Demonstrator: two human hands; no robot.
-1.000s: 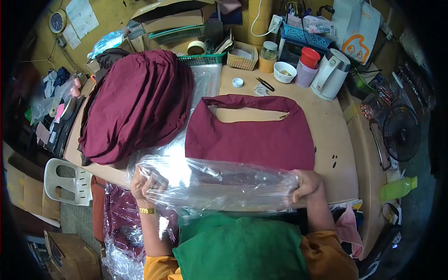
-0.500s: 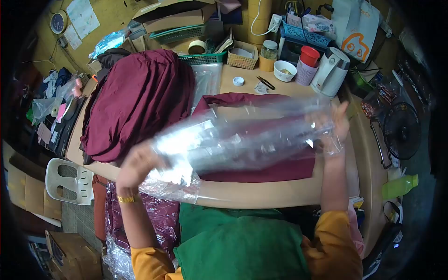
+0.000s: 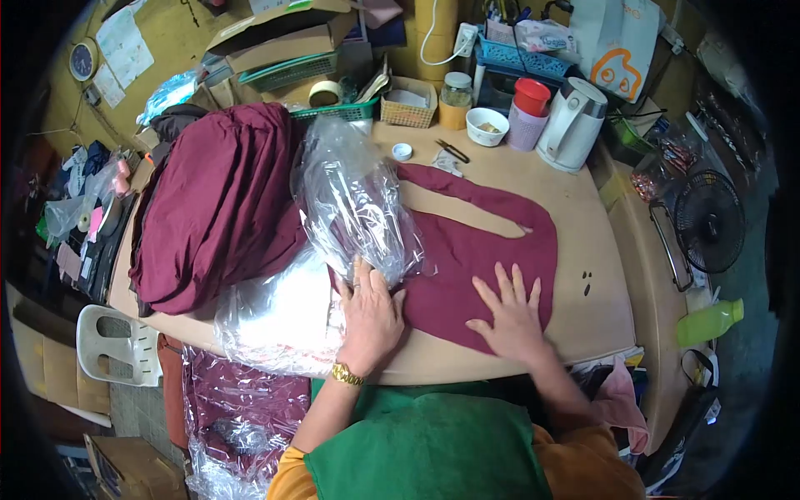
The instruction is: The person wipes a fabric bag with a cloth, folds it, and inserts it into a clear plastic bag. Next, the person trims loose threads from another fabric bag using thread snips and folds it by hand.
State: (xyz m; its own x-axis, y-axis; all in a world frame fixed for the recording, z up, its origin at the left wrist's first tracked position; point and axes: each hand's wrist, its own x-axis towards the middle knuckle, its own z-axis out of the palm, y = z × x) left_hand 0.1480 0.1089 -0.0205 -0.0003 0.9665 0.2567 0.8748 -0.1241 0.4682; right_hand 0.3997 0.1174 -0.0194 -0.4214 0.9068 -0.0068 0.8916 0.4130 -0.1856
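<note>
A maroon garment (image 3: 467, 258), apron-like with a long strap looping at its far side, lies flat on the table. My right hand (image 3: 512, 321) rests palm down on its near right part, fingers spread. My left hand (image 3: 371, 321), with a gold watch at the wrist, lies at the garment's left edge with fingers stretched forward. Its fingertips meet the near end of a crumpled clear plastic bag (image 3: 354, 183), which covers the garment's left side. More clear plastic sheets (image 3: 275, 312) spread left of that hand, along the table's front edge.
A big heap of maroon cloth (image 3: 217, 208) fills the table's left. Thread snips (image 3: 452, 151), a white cap (image 3: 402, 152), a bowl (image 3: 487, 127) and an electric kettle (image 3: 572, 125) stand or lie at the back. A fan (image 3: 708, 221) is at the right.
The clear bag, stretched between both raised hands before, now lies crumpled to the left over the garment. My right hand has let go and come down flat; my left hand has moved right and down.
</note>
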